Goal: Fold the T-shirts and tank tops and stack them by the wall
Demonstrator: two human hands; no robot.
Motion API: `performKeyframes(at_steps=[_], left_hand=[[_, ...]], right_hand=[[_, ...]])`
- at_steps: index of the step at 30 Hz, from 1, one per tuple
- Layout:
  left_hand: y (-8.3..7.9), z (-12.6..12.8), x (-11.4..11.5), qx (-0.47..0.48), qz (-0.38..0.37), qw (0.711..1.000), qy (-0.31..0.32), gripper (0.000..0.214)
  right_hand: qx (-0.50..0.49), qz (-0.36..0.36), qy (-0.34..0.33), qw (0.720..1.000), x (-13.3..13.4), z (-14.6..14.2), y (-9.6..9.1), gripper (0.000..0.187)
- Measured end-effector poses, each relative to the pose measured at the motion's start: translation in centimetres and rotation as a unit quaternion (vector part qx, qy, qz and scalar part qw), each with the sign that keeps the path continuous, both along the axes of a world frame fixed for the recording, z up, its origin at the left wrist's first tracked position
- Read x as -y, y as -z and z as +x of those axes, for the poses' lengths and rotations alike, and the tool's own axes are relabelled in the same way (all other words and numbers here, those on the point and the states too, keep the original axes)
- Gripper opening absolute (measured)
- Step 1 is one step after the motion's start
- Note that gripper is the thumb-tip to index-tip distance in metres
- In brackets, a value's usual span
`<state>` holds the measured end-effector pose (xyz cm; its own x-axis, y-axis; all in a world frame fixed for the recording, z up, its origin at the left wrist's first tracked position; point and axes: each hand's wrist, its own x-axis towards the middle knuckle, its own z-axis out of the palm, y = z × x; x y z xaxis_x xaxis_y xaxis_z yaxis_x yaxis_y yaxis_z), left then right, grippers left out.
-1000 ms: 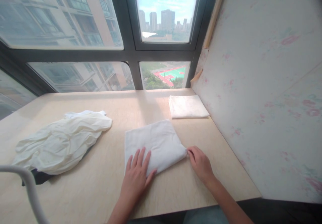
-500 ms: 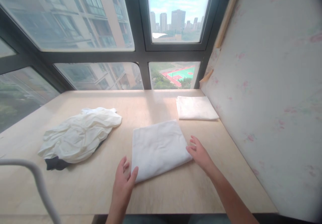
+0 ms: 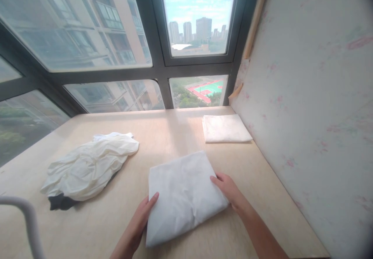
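Observation:
A folded white cloth [image 3: 185, 197], perhaps a garment, is between my two hands at the front of the wooden tabletop. My left hand [image 3: 142, 214] grips its left edge, thumb on top and fingers hidden underneath. On the opposite edge, my right hand [image 3: 229, 191] holds it the same way, its fingers mostly out of sight behind the cloth. The near part of the cloth looks raised off the wood and slightly creased. Farther back on the right lies another folded white cloth [image 3: 227, 129], apart from my hands.
A crumpled heap of cream and dark clothing [image 3: 90, 167] lies at the left of the tabletop [image 3: 166, 134]. A curved pale tube [image 3: 27, 216] rises at the lower left. Windows [image 3: 198, 61] stand behind, and a flowered wall [image 3: 305, 107] borders the right.
Both hands have closed on the side edges of the folded cloth, which has come nearer to me and appears lifted. The view has shifted slightly.

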<state>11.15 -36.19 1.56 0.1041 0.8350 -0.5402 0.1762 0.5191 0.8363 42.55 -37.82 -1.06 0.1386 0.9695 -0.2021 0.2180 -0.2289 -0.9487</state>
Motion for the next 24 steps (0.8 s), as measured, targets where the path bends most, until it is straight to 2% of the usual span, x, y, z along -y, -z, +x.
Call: performKeyframes(at_steps=[2,4,6,10,12,14,16,18,22,24], left_hand=[[1.1,-0.2,-0.9,-0.101,0.084,0.991,0.020,0.059],[1.9,-0.4,-1.5,-0.179,0.159,0.970,0.029,0.060],[2.2,-0.3,-1.5,-0.212,0.188,0.959,0.016,0.062],[1.7,0.8,-0.9,-0.169,0.184,0.967,-0.049,0.065],[0.8,1.9,-1.0,-0.122,0.181,0.973,-0.069,0.064],[-0.4,3.7,-2.1,-0.080,0.190,0.975,-0.078,0.063],[-2.0,6.1,-4.3,-0.041,0.217,0.973,-0.068,0.059],[-3.7,9.2,-7.8,0.003,0.266,0.963,-0.041,0.055],[-6.8,16.5,-16.5,0.062,0.368,0.928,0.010,0.045],[-7.1,20.1,-20.6,0.054,0.368,0.928,0.038,0.042]], right_hand=[[0.120,0.022,0.033,0.992,-0.4,-0.5,0.4,0.026],[0.216,0.038,0.061,0.974,-0.8,-1.1,0.6,0.028],[0.255,0.054,0.068,0.963,-1.0,-1.6,0.5,0.033],[0.183,0.112,0.047,0.976,-0.9,-1.0,-0.9,0.036],[0.142,0.133,0.054,0.980,-1.1,0.4,-2.2,0.036],[0.127,0.146,0.067,0.979,-1.7,2.2,-3.9,0.037],[0.142,0.158,0.091,0.973,-3.0,4.4,-6.0,0.038],[0.182,0.177,0.124,0.959,-5.0,6.9,-8.4,0.038],[0.297,0.235,0.184,0.907,-10.3,12.6,-13.2,0.038],[0.352,0.243,0.203,0.881,-13.0,15.7,-14.5,0.038]])
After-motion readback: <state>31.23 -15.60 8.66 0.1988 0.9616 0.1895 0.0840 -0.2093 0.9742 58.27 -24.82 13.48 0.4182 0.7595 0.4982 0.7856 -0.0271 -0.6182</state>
